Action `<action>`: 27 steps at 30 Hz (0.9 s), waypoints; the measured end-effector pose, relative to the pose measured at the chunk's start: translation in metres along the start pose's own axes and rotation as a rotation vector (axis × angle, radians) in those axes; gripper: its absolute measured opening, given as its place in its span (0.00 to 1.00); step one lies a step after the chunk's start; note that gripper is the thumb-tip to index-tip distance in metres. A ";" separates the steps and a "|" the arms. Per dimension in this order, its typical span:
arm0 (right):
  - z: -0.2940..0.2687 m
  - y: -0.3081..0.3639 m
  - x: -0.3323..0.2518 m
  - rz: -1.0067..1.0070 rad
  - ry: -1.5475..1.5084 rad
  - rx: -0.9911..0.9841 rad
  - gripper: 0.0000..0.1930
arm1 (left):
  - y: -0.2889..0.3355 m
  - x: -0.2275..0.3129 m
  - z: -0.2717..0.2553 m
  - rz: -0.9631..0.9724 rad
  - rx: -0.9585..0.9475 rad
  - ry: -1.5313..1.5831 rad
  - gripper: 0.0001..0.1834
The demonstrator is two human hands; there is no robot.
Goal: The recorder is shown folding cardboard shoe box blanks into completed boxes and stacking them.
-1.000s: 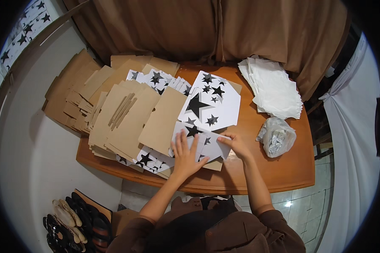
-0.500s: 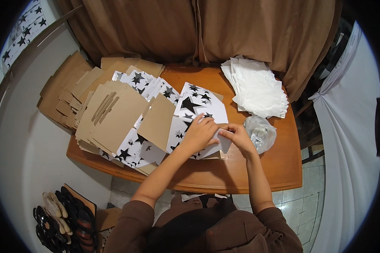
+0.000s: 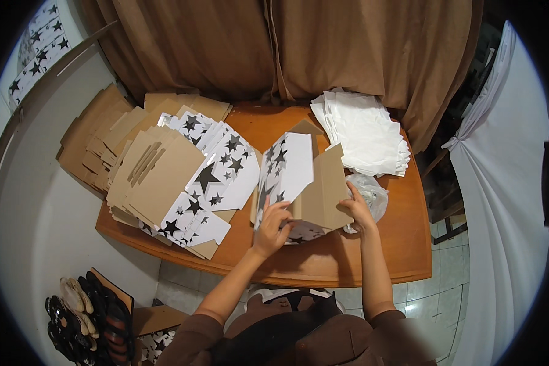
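Observation:
A flat cardboard box blank (image 3: 305, 177), white with black stars on one side and plain brown on the other, stands partly lifted and folded near the front of the wooden table (image 3: 372, 262). My left hand (image 3: 271, 227) grips its lower left edge. My right hand (image 3: 358, 210) holds its brown right flap. The blank's bottom edge rests on the table between my hands.
A spread of star-printed and brown flat blanks (image 3: 183, 177) covers the table's left half and overhangs its edge. A stack of white paper sheets (image 3: 363, 131) lies at the back right, a clear plastic bag (image 3: 372, 195) beside my right hand. Brown curtain behind; shoes (image 3: 88, 311) on the floor at lower left.
The blank lay flat under my hands before; now it is pulled off the pile to the right and raised, its flaps folded upward. My view has shifted as well.

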State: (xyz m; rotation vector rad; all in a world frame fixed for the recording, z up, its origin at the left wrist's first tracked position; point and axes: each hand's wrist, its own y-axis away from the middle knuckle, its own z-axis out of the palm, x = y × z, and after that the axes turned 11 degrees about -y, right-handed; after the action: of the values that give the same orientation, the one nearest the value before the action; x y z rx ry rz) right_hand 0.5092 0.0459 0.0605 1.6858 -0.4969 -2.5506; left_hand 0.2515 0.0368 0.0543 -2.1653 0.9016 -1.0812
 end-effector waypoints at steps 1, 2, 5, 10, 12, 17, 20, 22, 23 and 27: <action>0.008 0.005 -0.012 0.080 0.022 -0.186 0.41 | 0.009 0.000 0.000 -0.065 0.076 0.038 0.09; 0.021 0.010 -0.021 0.086 0.088 -0.163 0.44 | 0.016 -0.002 -0.001 -0.089 0.112 0.026 0.08; 0.039 0.017 -0.019 -0.134 0.199 -0.245 0.42 | 0.031 -0.002 -0.004 -0.110 0.191 0.099 0.09; 0.084 0.028 -0.017 -0.302 0.455 -0.339 0.40 | 0.049 -0.014 -0.035 -0.286 0.208 0.267 0.36; 0.097 0.032 -0.022 -0.304 0.515 -0.375 0.38 | 0.050 -0.022 -0.048 -0.378 0.198 0.406 0.35; 0.108 0.032 -0.016 -0.231 0.757 -0.440 0.35 | 0.047 -0.043 -0.081 -0.626 -0.054 0.547 0.17; 0.112 0.033 -0.002 -0.227 0.811 -0.340 0.33 | 0.033 -0.046 -0.080 -0.728 -0.265 0.395 0.25; 0.117 0.037 0.006 -0.197 0.939 -0.252 0.33 | 0.028 -0.052 -0.072 -0.838 -0.422 0.426 0.59; 0.121 0.041 0.010 -0.195 0.937 -0.245 0.33 | 0.031 -0.058 -0.066 -0.835 -0.429 0.428 0.59; 0.124 0.048 0.027 -0.152 1.051 -0.147 0.34 | 0.031 -0.063 -0.048 -0.622 -0.644 0.248 0.70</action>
State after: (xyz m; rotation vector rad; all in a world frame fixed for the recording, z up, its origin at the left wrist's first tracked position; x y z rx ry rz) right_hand 0.3799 0.0247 0.0941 2.6658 -0.0901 -1.3418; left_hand 0.1731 0.0569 0.0285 -3.0223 0.7610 -1.5306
